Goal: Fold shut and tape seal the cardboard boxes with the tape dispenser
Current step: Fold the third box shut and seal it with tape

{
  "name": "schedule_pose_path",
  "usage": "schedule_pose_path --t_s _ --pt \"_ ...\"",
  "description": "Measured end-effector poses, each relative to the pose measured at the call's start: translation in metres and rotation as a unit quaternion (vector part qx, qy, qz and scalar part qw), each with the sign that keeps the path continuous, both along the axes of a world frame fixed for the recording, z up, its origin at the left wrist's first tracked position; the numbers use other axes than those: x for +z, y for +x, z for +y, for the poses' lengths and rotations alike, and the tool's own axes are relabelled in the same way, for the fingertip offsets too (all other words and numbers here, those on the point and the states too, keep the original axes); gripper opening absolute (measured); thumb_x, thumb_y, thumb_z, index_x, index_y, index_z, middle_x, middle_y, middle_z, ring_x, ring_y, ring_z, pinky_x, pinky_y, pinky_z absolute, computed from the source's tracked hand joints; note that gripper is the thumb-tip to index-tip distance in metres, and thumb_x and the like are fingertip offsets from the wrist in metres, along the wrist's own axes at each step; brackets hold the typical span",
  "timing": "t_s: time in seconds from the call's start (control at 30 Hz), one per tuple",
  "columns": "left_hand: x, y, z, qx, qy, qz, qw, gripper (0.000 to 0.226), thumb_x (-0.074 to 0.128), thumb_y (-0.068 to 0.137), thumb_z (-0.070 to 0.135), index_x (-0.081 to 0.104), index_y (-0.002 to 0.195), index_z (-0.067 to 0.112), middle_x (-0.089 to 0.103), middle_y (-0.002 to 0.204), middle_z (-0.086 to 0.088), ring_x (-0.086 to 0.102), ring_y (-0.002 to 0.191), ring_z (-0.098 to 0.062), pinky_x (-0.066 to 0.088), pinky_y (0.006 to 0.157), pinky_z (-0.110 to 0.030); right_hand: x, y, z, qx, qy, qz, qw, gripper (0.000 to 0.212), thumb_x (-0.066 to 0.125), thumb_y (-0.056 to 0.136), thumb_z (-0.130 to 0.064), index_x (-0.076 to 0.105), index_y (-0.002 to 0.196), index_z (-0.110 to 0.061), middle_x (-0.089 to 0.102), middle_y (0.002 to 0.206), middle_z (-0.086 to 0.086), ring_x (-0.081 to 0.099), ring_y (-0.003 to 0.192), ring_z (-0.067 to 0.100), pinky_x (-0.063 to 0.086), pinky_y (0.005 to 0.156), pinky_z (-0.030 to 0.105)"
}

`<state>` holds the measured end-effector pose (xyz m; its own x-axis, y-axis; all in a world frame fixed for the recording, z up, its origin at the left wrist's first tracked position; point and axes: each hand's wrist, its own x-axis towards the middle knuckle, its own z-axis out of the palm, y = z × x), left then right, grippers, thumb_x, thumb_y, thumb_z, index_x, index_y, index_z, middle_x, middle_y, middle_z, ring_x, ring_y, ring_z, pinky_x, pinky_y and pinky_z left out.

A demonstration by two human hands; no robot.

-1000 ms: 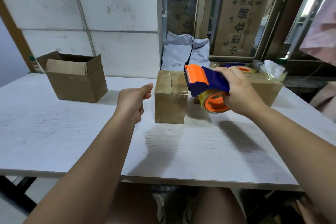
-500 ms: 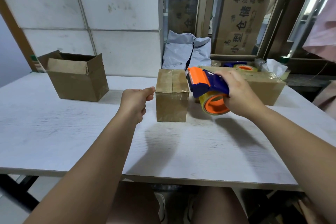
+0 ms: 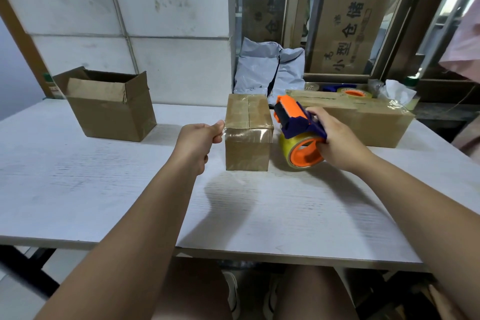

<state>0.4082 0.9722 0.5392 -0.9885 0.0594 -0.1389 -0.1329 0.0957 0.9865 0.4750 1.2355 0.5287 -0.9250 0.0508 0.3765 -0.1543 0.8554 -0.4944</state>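
Sits at a white table [image 3: 78, 176], both bare forearms stretched forward. Near the middle of the table, a small box [image 3: 248, 153], flaps folded shut, clear tape along the top seam.

Pinches with the left hand [image 3: 197, 138] the end of a strip of tape [image 3: 246, 134] at the upper left edge of this box: thumb and forefinger pressed together, the other fingers curled in. Shiny strip across the upper part of the near face, from the left edge to the right edge.

Grips with the right hand [image 3: 337, 143] the tape dispenser [image 3: 298, 132], fingers clenched around the blue handle. Dispenser just beside the right side of the small box, orange head tilted up toward the top right corner of the box, roll with orange core low and close to the table. Cannot tell if the roll touches the table.

Behind the right hand, a long box [image 3: 363, 122], closed and taped, with a second tape roll [image 3: 350, 91] on its top at the far side. At the far left, an open box [image 3: 111, 109], flaps up, well apart from the small box. Against the wall, grey plastic bags [image 3: 267, 70]. By the right end of the long box, white tissue paper [image 3: 397, 88]. Behind the glass, a big carton [image 3: 350, 21] with printed characters.
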Motion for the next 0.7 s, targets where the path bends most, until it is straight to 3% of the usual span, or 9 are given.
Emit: schedule_pose_path --t_s 0.2,0.33,0.47,0.6,0.7 --pt "0.000 0.009 0.005 0.012 -0.009 0.033 0.999 0.024 0.059 0.093 0.032 0.053 0.085 0.011 0.052 0.067 0.004 0.034 0.053 -0.012 0.026 0.053 -0.026 -0.010 -0.002 -0.003 0.005 0.008 -0.007 1.000 0.072 0.051 0.075 0.012 0.037 0.135 -0.026 0.054 0.121 0.002 0.047 0.096 0.019 0.034 0.077 0.028" --pt "0.000 0.012 0.006 0.017 -0.010 0.037 0.999 0.025 0.057 0.094 0.031 0.054 0.081 0.011 0.053 0.069 0.003 0.035 0.054 -0.011 0.029 0.055 -0.025 -0.015 -0.001 -0.005 0.008 0.001 -0.014 1.000 0.074 0.051 0.075 0.010 0.035 0.135 -0.031 0.055 0.122 0.001 0.051 0.101 0.022 0.042 0.081 0.035" --pt "-0.001 0.007 0.005 0.017 0.035 -0.033 0.999 0.027 0.062 0.091 0.032 0.057 0.070 0.017 0.054 0.067 0.006 0.027 0.055 -0.013 0.021 0.053 -0.025 -0.018 -0.001 -0.004 0.015 -0.002 -0.016 1.000 0.074 0.054 0.075 0.007 0.034 0.134 -0.033 0.055 0.123 0.002 0.052 0.106 0.023 0.045 0.084 0.037" --pt "-0.010 -0.001 0.005 0.011 0.058 -0.111 0.992 0.019 0.066 0.087 0.031 0.059 0.072 0.021 0.056 0.062 0.010 0.021 0.052 -0.011 0.018 0.041 -0.020 -0.019 -0.001 -0.005 0.021 -0.005 -0.016 1.000 0.072 0.054 0.076 0.006 0.035 0.135 -0.030 0.054 0.122 0.003 0.052 0.105 0.022 0.043 0.082 0.034" --pt "-0.029 0.001 0.004 0.011 0.090 -0.138 0.986 0.020 0.068 0.086 0.027 0.057 0.074 0.017 0.046 0.067 0.005 0.019 0.044 -0.009 0.017 0.034 -0.018 -0.020 0.000 -0.005 0.019 -0.007 -0.020 1.000 0.072 0.054 0.076 0.006 0.035 0.135 -0.030 0.054 0.122 0.004 0.051 0.105 0.022 0.043 0.083 0.035"
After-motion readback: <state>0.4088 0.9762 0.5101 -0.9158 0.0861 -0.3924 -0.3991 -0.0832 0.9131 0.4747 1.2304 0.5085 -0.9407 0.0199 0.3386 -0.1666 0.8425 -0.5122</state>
